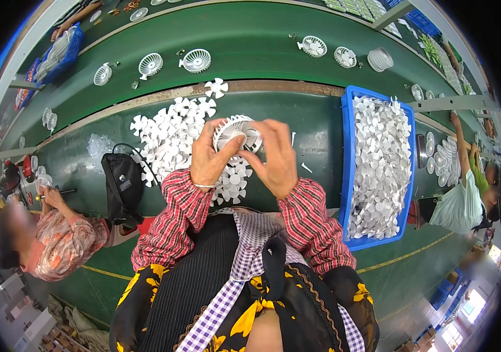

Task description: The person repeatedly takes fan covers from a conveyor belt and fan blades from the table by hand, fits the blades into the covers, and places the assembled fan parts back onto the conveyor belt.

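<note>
Both my hands hold one white round fan grille (235, 132) above the green bench. My left hand (209, 157) grips its left and lower side, thumb across the front. My right hand (275, 158) grips its right side, fingers curled over the rim. Red plaid sleeves cover both my forearms. A heap of white fan blades (171, 138) lies on the bench just behind and left of my hands, and more blades (233, 185) lie under them.
A blue crate (347, 158) full of white blades stands to my right. A black bag (122, 185) lies to my left. Finished grilles (196, 60) ride the green conveyor behind. One person works on my left (57, 234), another on my right (461, 202).
</note>
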Demonstrator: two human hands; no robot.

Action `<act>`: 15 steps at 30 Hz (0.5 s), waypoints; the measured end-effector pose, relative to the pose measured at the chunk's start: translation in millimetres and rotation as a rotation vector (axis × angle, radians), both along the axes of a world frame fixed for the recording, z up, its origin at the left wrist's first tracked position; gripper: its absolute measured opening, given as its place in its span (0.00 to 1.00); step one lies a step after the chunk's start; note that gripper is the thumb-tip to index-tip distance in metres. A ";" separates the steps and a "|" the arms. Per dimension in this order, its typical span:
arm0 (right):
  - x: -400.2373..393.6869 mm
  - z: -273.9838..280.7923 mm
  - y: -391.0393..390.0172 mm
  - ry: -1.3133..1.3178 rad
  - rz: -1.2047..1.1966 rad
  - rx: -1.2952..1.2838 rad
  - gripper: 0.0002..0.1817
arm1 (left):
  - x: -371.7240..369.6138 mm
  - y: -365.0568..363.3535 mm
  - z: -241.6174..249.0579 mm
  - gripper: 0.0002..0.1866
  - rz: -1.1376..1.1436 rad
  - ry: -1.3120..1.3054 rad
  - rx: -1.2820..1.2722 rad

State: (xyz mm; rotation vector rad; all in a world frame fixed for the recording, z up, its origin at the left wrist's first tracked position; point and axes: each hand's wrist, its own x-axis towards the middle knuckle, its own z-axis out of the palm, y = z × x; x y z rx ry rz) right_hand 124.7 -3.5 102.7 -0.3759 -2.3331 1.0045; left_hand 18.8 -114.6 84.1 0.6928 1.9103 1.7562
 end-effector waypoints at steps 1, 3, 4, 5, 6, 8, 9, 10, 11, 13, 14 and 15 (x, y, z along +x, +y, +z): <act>0.2 0.0 3.2 0.021 -0.051 -0.038 0.33 | 0.3 -1.6 3.6 0.19 0.000 0.001 -0.002; -0.9 5.8 7.9 0.043 -0.085 -0.225 0.34 | 1.7 -6.0 7.9 0.20 -0.046 0.004 -0.005; 0.2 -0.6 15.3 -0.042 0.046 -0.322 0.33 | 1.5 -7.5 8.1 0.22 -0.086 0.009 -0.034; 1.5 -10.2 22.5 -0.124 0.177 -0.420 0.32 | 1.9 -7.9 7.6 0.22 -0.095 0.008 -0.038; -0.9 -15.4 20.8 -0.069 0.183 -0.510 0.30 | 2.4 -8.2 8.1 0.22 -0.116 -0.012 -0.031; 0.7 -20.0 22.8 -0.090 0.189 -0.590 0.30 | 4.6 -9.4 12.3 0.22 -0.154 -0.102 -0.013; 0.7 -19.6 21.5 -0.111 0.205 -0.661 0.29 | 5.7 -10.8 14.6 0.22 -0.156 -0.104 -0.017; 0.5 -21.6 20.6 -0.111 0.201 -0.669 0.29 | 6.6 -10.3 15.0 0.22 -0.152 -0.109 -0.015; -0.1 -23.4 19.3 -0.102 0.197 -0.697 0.29 | 6.9 -10.1 15.6 0.21 -0.149 -0.114 -0.012; -1.0 -25.1 19.2 -0.094 0.188 -0.728 0.28 | 6.8 -9.2 17.6 0.21 -0.144 -0.092 -0.049; -1.7 -24.4 19.7 -0.110 0.183 -0.714 0.28 | 6.5 -8.7 17.6 0.21 -0.135 -0.069 -0.079; -2.3 -24.2 20.0 -0.127 0.181 -0.700 0.27 | 6.7 -8.1 16.6 0.21 -0.135 -0.071 -0.083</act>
